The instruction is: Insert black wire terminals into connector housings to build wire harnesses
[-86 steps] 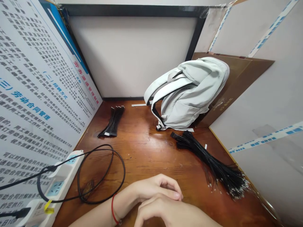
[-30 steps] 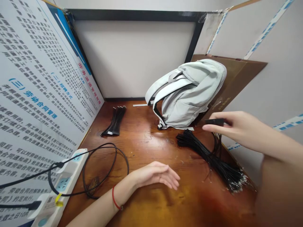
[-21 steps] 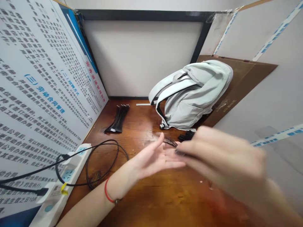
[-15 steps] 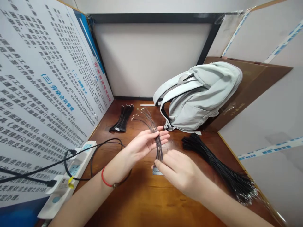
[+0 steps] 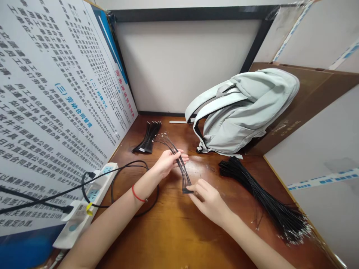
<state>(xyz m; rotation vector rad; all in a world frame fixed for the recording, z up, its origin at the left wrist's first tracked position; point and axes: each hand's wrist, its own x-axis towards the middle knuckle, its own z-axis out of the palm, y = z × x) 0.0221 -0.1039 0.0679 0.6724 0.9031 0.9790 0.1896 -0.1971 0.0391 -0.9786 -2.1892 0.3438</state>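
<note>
A thin bundle of dark wires, a wire harness [image 5: 183, 172], stretches between my two hands above the table. My left hand [image 5: 169, 162] holds it mid-length, thumb pressed over the wires and the other fingers stretched beneath. Beyond that hand the loose wire ends fan out, with small pale tips. My right hand [image 5: 209, 198] pinches the harness's near end, at a flat black connector [image 5: 187, 190]. Part of the connector is hidden by the fingertips. Behind my left hand lies a shorter bundle of black harnesses [image 5: 148, 137]. To the right rests a long, thick bundle of black wires [image 5: 258, 190] with shiny tips.
A pale grey backpack [image 5: 241, 112] leans at the back right against brown cardboard [image 5: 316, 86]. At the left stands a white power strip [image 5: 95, 194] with plugs and a looping black cable [image 5: 134, 163]. Panels enclose the wooden table [image 5: 179, 235] on the left, back and right.
The harness's near end has turned from a pale face upward to its dark side. My right hand has shifted off the wires onto the connector. The view has moved slightly.
</note>
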